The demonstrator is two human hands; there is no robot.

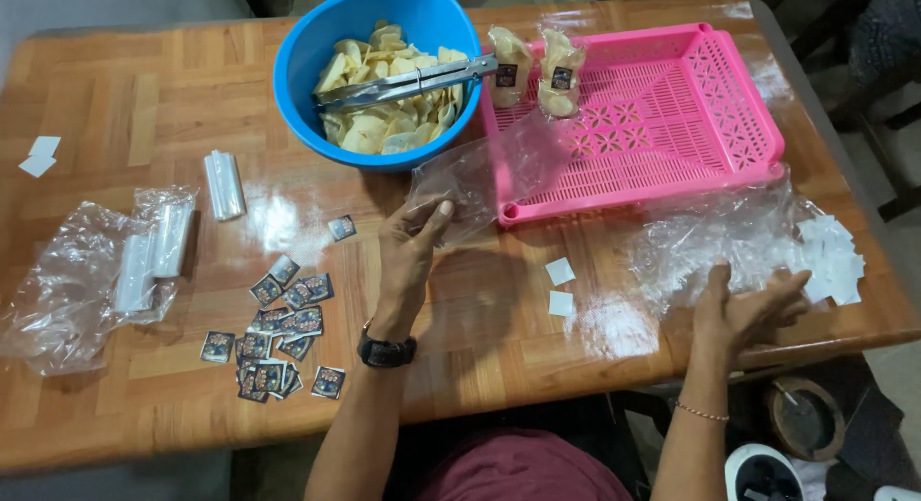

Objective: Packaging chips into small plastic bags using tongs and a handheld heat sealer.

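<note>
Head view: left hand fingers pinch a clear bag angled toward the basket; right hand fingers released.

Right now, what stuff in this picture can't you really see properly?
All in the head view:
- Small dark labels: too small to make out their pictures.
- Right hand: its fingertips lie among crinkled clear bags, so whether it grips one is unclear.
- Chips in the blue bowl: metal tongs and the top chips hide how deep they go.
- Round dark thing under the table: partly hidden by the table edge.
</note>
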